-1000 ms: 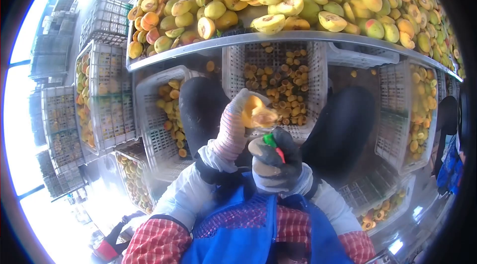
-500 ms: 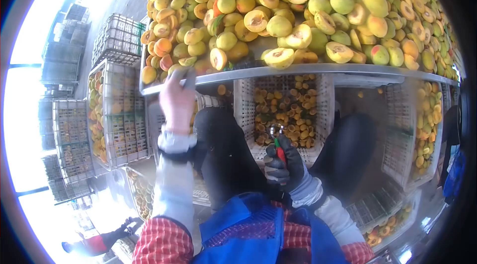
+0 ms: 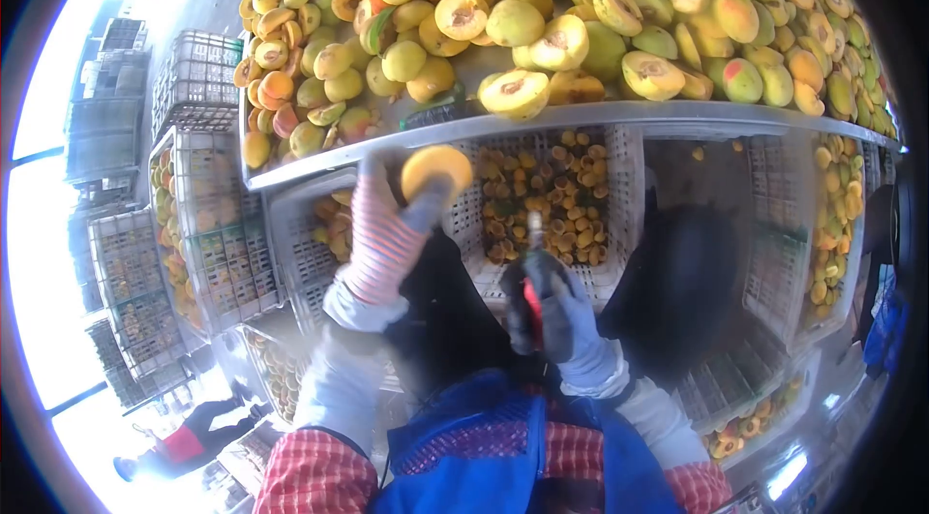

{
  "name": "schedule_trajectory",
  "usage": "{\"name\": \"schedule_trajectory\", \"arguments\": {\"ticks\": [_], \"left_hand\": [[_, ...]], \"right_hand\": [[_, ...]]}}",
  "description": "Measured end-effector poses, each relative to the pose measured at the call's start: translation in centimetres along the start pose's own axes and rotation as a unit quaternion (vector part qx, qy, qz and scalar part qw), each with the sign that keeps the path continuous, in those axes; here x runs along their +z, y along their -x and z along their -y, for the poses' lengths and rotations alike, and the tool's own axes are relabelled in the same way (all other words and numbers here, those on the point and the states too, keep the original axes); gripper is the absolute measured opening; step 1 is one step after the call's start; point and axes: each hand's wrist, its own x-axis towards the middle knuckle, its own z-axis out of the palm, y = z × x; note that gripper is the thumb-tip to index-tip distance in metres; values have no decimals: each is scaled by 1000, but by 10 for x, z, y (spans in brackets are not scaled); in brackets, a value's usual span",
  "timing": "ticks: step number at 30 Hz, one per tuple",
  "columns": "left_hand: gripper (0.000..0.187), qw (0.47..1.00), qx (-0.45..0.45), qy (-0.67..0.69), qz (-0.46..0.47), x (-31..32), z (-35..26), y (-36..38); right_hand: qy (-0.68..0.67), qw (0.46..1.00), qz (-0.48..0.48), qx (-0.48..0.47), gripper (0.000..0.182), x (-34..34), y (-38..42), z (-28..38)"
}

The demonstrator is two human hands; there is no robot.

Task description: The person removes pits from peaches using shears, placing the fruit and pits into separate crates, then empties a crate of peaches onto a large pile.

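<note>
My left hand [image 3: 392, 214], in a striped glove with dark fingertips, holds a yellow fruit half [image 3: 435, 172] just below the metal table edge [image 3: 484, 127]. My right hand [image 3: 552, 306], in a dark and grey glove, is wrapped round a red-handled tool [image 3: 533, 296] with its metal tip pointing up. The tip is blurred. Between my knees stands a white crate [image 3: 627, 195] with many fruit halves [image 3: 542, 190] inside. Whole and halved fruits [image 3: 515, 22] are heaped on the table beyond my hands.
A crate of fruit [image 3: 223, 243] stands at the left, with more crates [image 3: 126, 272] behind it. Another crate [image 3: 832, 243] is at the right. A person [image 3: 194, 432] is at the lower left, and a blue garment [image 3: 883, 330] shows at the right edge.
My left hand has moved right and away from the table edge, and now has a fruit half in it. My right hand has shifted slightly, still gripping the tool. The view has shifted a little.
</note>
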Motion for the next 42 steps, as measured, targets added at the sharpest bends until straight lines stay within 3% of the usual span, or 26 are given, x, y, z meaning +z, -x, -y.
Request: {"name": "schedule_trajectory", "arguments": {"ticks": [1, 4, 7, 9, 13, 16, 19, 22, 25, 27, 30, 31, 34, 37, 39, 40, 42], "left_hand": [[46, 999, 10, 48, 1, 12, 4, 15], [47, 986, 25, 163, 13, 40, 5, 51], [35, 985, -3, 170, 8, 45, 20, 67], [35, 990, -14, 140, -22, 48, 18, 76], [33, 989, 37, 126, -72, 58, 19, 90], [33, 986, 52, 118, -102, 62, 19, 99], [32, 984, 60, 123, -114, 64, 23, 103], [29, 987, 87, 93, -100, 64, 30, 105], [26, 993, 80, 61, -61, 63, 27, 106], [26, 995, 71, 55, -41, 61, 28, 106], [31, 989, 10, 87, 123, 45, 16, 88], [33, 973, -36, 150, 172, 42, 6, 83], [33, 973, -37, 77, 216, 35, 3, 76], [36, 984, 64, 29, 166, 40, 10, 79], [42, 982, 109, 36, 152, 45, 20, 78], [40, 979, 52, 72, 182, 44, 19, 79], [38, 959, -61, 142, 238, 41, 15, 81]], "right_hand": [[5, 996, 68, -63, 40, 4, 2, -5], [179, 981, -68, 3, 34, 25, 7, -7], [358, 917, -33, -173, 31, 2, 1, -25], [418, 884, -43, -207, 33, -4, 5, -33], [494, 827, -53, -263, 38, 13, 21, -25], [547, 743, -68, -379, 44, 10, 22, -34], [537, 749, -74, -381, 45, -1, 22, -46], [446, 860, -49, -244, 44, -5, 32, -45], [261, 961, -46, -72, 42, -13, 37, -46], [222, 966, -78, -106, 44, -13, 39, -52], [165, 976, -99, -98, 40, -15, 41, -50], [148, 981, -78, -95, 37, -15, 40, -49], [98, 989, 28, -103, 31, -12, 37, -47], [-37, 984, 154, 83, 35, -3, 44, -27], [-214, 930, 236, 184, 40, -5, 38, -24], [-299, 884, 273, 232, 43, -5, 36, -24], [-363, 851, 278, 259, 46, 0, 40, -22]]}}
